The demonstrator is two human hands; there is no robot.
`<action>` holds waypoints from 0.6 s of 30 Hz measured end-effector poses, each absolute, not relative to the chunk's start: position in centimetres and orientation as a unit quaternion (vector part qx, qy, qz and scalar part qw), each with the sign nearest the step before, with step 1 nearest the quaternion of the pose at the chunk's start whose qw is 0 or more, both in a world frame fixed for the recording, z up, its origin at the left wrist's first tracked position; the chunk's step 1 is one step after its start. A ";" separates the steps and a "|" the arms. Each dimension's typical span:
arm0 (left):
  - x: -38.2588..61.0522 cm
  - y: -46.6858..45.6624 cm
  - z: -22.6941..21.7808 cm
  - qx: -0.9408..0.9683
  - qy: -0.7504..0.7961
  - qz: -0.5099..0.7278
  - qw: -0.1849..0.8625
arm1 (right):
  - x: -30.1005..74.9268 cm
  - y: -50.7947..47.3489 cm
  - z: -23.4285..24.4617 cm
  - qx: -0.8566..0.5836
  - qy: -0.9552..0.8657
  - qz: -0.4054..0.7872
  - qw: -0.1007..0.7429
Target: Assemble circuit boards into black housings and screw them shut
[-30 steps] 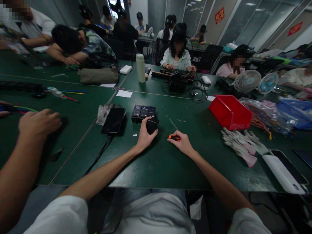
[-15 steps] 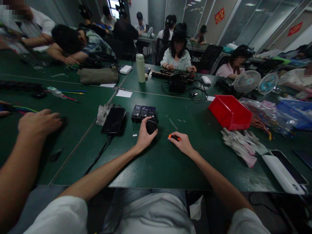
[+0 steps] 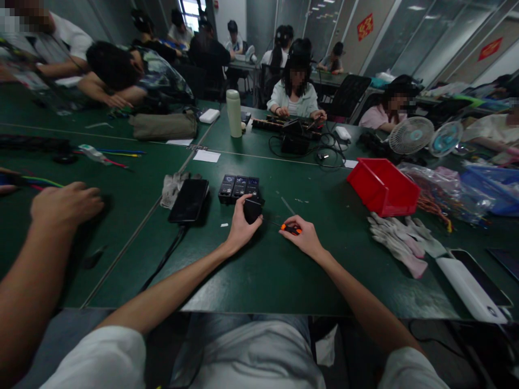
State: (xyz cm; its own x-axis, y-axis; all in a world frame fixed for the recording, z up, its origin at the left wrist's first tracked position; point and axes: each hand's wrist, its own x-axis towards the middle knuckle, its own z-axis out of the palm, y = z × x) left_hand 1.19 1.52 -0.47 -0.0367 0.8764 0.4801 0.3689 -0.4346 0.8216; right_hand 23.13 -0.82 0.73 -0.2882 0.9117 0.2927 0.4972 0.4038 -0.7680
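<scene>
My left hand [image 3: 242, 226] is closed around a small black box-shaped part [image 3: 252, 210], held just in front of a row of black modules [image 3: 239, 188] on the green table [image 3: 259, 281]. In my right hand [image 3: 303, 235] is a screwdriver with an orange and black handle [image 3: 291, 229], gripped between thumb and fingers. Its thin shaft points left at the near right side of the black part. Whether the tip touches the part is too small to make out.
Left of the modules lie a black phone [image 3: 188, 200] with a cable and a grey glove [image 3: 171, 190]. To the right are a red bin [image 3: 383, 186], work gloves [image 3: 399, 240] and a white power bank [image 3: 470, 289]. A co-worker's arm [image 3: 52, 237] rests at far left.
The screwdriver handle has turned slightly in my right hand, showing more orange. My left hand and the black part stay almost in place.
</scene>
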 end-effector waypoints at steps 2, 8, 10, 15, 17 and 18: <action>1.2 1.5 -0.4 0.652 0.476 0.541 0.235 | 23.2 -0.8 0.7 -0.464 -0.757 0.275 0.369; 1.1 1.6 -0.5 0.653 0.470 0.542 0.241 | 23.3 -0.7 0.7 -0.462 -0.777 0.231 0.360; 1.2 1.6 -0.5 0.652 0.471 0.543 0.243 | 23.3 -0.7 0.7 -0.462 -0.781 0.223 0.356; 1.2 1.7 -0.6 0.647 0.473 0.541 0.254 | 23.2 -0.8 0.7 -0.459 -0.789 0.213 0.349; 1.2 1.7 -0.7 0.647 0.474 0.541 0.253 | 23.2 -0.8 0.8 -0.457 -0.791 0.214 0.347; 1.2 1.7 -0.7 0.647 0.474 0.541 0.252 | 23.2 -0.8 0.9 -0.455 -0.792 0.215 0.345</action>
State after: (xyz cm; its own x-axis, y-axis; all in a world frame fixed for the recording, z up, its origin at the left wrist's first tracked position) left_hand 1.22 1.69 -0.66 -0.0349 0.8865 0.4613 0.3414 -0.4233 0.8392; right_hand 23.23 -0.79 0.86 -0.3473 0.8693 0.3518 0.5730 0.4936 -0.6542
